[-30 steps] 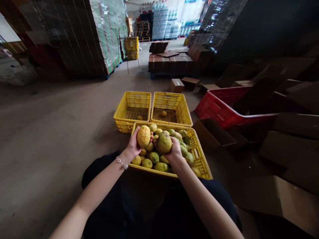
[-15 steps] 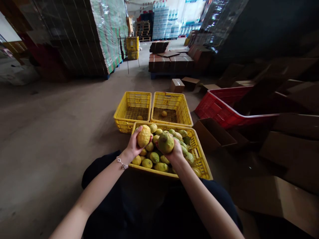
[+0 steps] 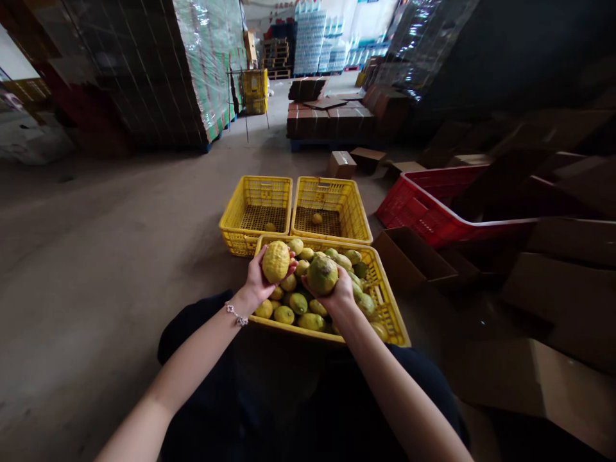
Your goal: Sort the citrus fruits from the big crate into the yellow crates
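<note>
My left hand (image 3: 256,280) is closed around a bumpy yellow citrus fruit (image 3: 276,262), fingers curled beneath it. In my right hand (image 3: 341,290) rests a greener, rounder citrus fruit (image 3: 322,275) with a brownish patch on top. Both fruits are held side by side above a yellow plastic crate (image 3: 392,308) in front of my knees. That crate holds many yellow and green citrus fruits (image 3: 312,322), partly hidden by my hands.
Beyond it stand a left yellow crate (image 3: 231,221) and a right yellow crate (image 3: 360,215), each with one small fruit inside. To the right are an open cardboard box (image 3: 409,260) and a red crate (image 3: 418,212). Stacked cartons (image 3: 330,122) sit farther back.
The yellow fruit has turned in my left hand and shows another side. The greener fruit has tilted slightly in my right hand. Both hands stay over the crate.
</note>
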Action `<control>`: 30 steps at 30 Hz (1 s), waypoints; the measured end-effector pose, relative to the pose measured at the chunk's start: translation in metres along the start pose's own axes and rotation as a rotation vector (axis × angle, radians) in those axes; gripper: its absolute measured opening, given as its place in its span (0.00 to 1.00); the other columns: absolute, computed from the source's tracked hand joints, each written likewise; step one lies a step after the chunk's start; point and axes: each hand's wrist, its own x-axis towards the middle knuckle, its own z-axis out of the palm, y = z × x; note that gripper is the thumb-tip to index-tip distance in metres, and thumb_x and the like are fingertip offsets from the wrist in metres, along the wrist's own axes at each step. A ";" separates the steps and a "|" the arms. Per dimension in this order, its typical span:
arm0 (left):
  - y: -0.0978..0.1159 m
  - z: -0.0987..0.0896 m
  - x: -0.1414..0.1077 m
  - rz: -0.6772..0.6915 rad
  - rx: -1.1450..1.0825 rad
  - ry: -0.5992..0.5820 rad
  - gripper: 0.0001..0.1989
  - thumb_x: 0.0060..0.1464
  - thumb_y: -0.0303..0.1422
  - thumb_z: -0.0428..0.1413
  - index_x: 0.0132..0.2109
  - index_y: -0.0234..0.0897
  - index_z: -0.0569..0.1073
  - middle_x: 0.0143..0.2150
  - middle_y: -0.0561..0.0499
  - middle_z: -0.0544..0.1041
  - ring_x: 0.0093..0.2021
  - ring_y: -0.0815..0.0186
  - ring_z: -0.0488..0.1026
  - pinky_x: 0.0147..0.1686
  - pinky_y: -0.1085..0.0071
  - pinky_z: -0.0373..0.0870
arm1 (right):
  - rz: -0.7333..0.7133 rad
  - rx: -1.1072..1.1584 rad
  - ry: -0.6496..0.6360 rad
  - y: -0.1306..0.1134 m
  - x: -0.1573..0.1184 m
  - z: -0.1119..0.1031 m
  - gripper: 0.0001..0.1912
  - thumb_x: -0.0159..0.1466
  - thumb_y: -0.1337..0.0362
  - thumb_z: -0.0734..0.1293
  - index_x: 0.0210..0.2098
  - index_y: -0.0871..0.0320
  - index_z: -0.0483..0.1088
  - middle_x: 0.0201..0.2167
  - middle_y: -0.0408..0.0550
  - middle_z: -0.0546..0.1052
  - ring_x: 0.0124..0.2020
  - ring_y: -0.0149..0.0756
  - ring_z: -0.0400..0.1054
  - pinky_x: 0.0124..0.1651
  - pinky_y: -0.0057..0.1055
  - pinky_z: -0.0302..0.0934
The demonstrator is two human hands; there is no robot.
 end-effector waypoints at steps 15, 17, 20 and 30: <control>-0.001 -0.009 0.009 -0.016 -0.066 0.166 0.24 0.68 0.44 0.51 0.59 0.31 0.75 0.36 0.40 0.81 0.32 0.58 0.81 0.33 0.64 0.82 | -0.022 -0.076 -0.116 0.011 0.038 -0.020 0.03 0.60 0.59 0.64 0.34 0.49 0.67 0.24 0.42 0.77 0.23 0.41 0.75 0.24 0.40 0.76; 0.000 -0.004 0.007 0.005 -0.046 0.149 0.22 0.67 0.43 0.54 0.57 0.30 0.75 0.35 0.41 0.80 0.32 0.59 0.81 0.33 0.66 0.82 | -0.016 -0.068 -0.066 0.010 0.033 -0.018 0.02 0.62 0.60 0.63 0.34 0.49 0.67 0.24 0.42 0.77 0.22 0.39 0.73 0.23 0.38 0.75; 0.002 0.001 0.004 0.044 -0.041 0.153 0.20 0.67 0.41 0.55 0.57 0.29 0.75 0.34 0.42 0.80 0.33 0.59 0.81 0.33 0.67 0.82 | -0.035 -0.061 -0.057 0.009 0.029 -0.017 0.02 0.62 0.60 0.63 0.34 0.49 0.67 0.23 0.41 0.77 0.21 0.38 0.72 0.22 0.37 0.74; -0.002 -0.010 0.011 -0.044 0.031 0.079 0.19 0.67 0.37 0.50 0.56 0.30 0.77 0.38 0.40 0.84 0.35 0.56 0.83 0.37 0.60 0.83 | -0.010 -0.009 -0.061 0.006 0.015 -0.009 0.04 0.61 0.60 0.62 0.31 0.49 0.68 0.23 0.44 0.77 0.22 0.40 0.72 0.26 0.41 0.77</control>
